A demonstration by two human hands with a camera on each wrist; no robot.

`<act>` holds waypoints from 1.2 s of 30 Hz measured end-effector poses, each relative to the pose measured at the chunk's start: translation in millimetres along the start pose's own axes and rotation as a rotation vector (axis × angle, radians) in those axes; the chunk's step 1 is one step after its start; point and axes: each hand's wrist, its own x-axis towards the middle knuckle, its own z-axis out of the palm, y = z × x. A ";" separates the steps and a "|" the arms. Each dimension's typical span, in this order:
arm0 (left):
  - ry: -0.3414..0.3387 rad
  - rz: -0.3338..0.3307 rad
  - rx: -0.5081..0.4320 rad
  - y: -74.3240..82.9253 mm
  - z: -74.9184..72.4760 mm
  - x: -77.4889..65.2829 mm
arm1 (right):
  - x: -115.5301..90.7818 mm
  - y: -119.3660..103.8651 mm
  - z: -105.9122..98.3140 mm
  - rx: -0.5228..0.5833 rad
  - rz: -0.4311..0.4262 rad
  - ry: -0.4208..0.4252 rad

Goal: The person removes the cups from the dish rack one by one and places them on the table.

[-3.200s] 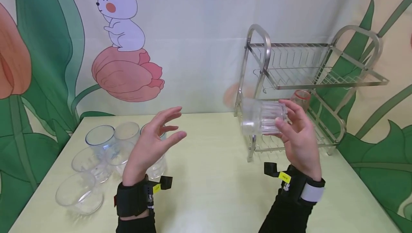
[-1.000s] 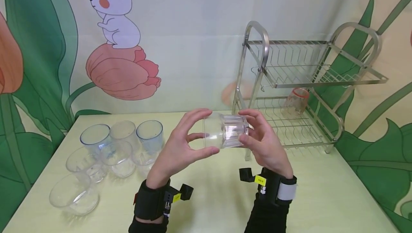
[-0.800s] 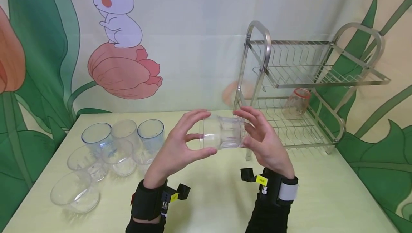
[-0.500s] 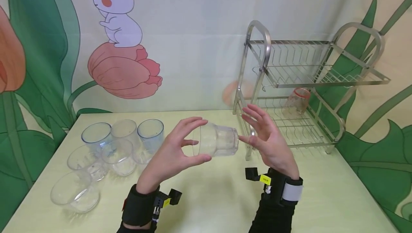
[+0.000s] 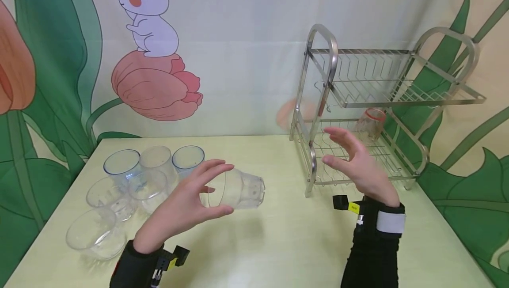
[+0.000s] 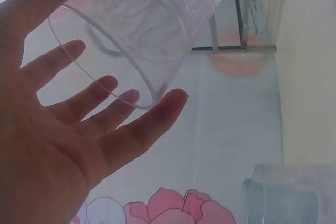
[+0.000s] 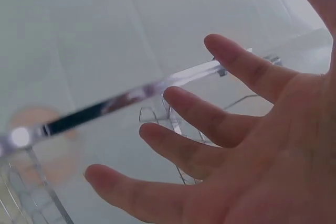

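My left hand point(image 5: 187, 202) holds a clear glass tumbler point(image 5: 243, 188) by its rim end, thumb on one side and fingers on the other. The tumbler lies sideways in the air above the table, its faceted base pointing right. In the left wrist view, the thumb and fingers span the wide mouth of the tumbler point(image 6: 142, 30). My right hand point(image 5: 363, 168) is spread and holds nothing, in front of the metal dish rack's lower tier point(image 5: 350, 177). The right wrist view shows its fingers point(image 7: 205, 114) apart, with a rack bar point(image 7: 105, 106) behind them.
Several glasses stand at the table's left, among them a blue-rimmed glass point(image 5: 121, 164) and a wide clear bowl point(image 5: 95, 235). A red-rimmed glass point(image 5: 371, 122) sits tilted on the rack's lower tier. A printed cloth point(image 5: 246, 58) hangs behind the table point(image 5: 294, 244).
The tumbler passed from my right hand to my left, both hands touching it a second ago. My left hand has carried it left and down; my right hand let go and moved right.
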 end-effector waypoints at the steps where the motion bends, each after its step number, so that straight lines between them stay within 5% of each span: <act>1: -0.005 -0.002 0.022 -0.2 -3.0 -2.9 | 1.4 1.2 -3.8 -0.026 0.008 0.002; 10: -0.040 -0.025 0.191 -6.0 -27.6 -29.1 | 9.8 16.9 -40.9 -0.304 0.113 0.003; 23: -0.073 -0.030 0.393 -9.9 -47.9 -62.8 | 47.0 41.8 -88.4 -0.524 0.206 -0.060; 36: -0.087 -0.055 0.510 -30.9 -65.9 -85.7 | 101.2 82.1 -100.2 -0.798 0.227 -0.040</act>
